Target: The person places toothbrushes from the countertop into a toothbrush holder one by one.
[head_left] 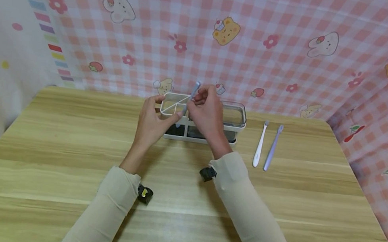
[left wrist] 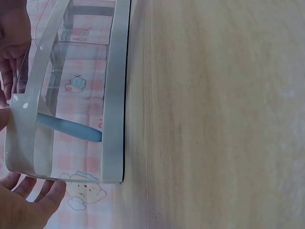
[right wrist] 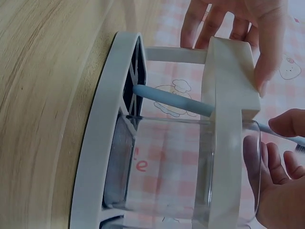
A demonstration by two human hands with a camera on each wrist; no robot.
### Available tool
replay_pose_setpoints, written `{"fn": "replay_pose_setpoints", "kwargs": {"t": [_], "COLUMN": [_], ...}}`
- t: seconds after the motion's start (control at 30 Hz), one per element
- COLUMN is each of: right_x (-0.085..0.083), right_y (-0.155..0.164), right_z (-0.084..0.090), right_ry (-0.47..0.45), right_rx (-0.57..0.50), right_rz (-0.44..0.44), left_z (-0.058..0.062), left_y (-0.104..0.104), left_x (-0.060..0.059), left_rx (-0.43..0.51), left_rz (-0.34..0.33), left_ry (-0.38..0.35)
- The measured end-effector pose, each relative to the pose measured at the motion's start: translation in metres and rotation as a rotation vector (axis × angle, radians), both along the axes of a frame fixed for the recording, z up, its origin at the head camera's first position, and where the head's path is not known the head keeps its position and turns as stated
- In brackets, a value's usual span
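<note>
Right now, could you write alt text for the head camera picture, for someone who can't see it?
On a wooden table, a person's right hand lowers a blue toothbrush into a white holder that the left hand grips at its end. Two more toothbrushes lie to the right, before a pink checked cloth.

I held a pale blue toothbrush (head_left: 193, 93) tilted, bristle end up by my right fingertips, its handle end down inside the white-framed clear holder (head_left: 232, 115), in the left corner compartment that my left hand gripped.
</note>
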State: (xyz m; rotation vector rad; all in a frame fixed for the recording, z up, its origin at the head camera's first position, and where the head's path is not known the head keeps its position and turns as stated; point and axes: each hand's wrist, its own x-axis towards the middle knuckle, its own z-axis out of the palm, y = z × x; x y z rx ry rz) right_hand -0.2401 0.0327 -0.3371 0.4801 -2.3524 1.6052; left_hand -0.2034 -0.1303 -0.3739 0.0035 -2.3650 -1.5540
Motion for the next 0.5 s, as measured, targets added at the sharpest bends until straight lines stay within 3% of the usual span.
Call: {"fn": "replay_pose_setpoints", "kwargs": {"t": [0.2,0.5], "right_x": [0.004,0.009], "right_y": [0.009,0.022], "right_z": [0.002,0.004], "right_ry": [0.037,0.092], "right_rx": [0.050,0.230], "right_rz": [-0.036,-0.030], "left_z": [-0.001,-0.001], "left_y": [0.000,0.000], "left_x": [0.000,0.000], "left_rx": [0.011,0.001], "left_rz": [-0.003,-0.005], "left_ry": [-0.007,-0.016]}}
